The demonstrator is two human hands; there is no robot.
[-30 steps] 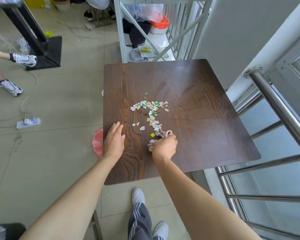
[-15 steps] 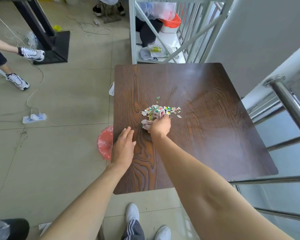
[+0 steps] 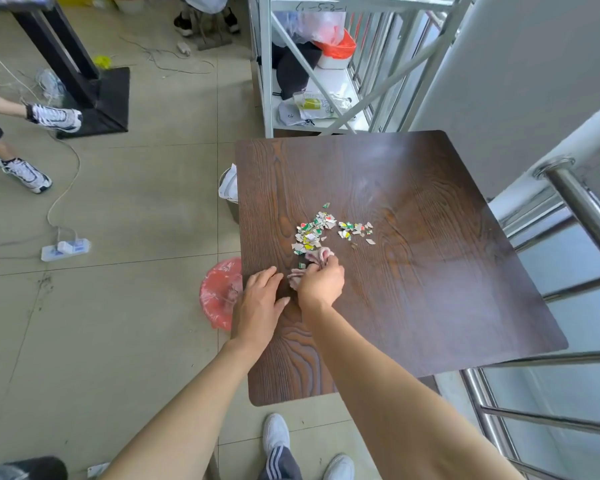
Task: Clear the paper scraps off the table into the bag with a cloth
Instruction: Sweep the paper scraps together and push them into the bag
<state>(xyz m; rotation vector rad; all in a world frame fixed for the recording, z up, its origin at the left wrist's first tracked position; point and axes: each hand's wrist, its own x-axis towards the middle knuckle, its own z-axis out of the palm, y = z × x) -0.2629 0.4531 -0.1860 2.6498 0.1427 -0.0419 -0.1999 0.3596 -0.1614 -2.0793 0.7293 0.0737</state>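
Dark wood table (image 3: pixel 430 271) over a tiled floor. Left hand (image 3: pixel 258 306) lies flat and open at the near-left edge, right hand (image 3: pixel 321 284) beside it fisted around a pinkish cloth (image 3: pixel 312 259). Paper scraps (image 3: pixel 321 230) sit just past the cloth, and the red bag (image 3: pixel 219 292) hangs left of the flat hand.

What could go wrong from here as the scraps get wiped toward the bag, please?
The paper scraps lie in two loose clusters, so one pass of the cloth in the right hand may leave the right-side bits behind. The red bag shows only partly past the table edge, so scraps could drop onto the floor. The left hand may block the sweep.
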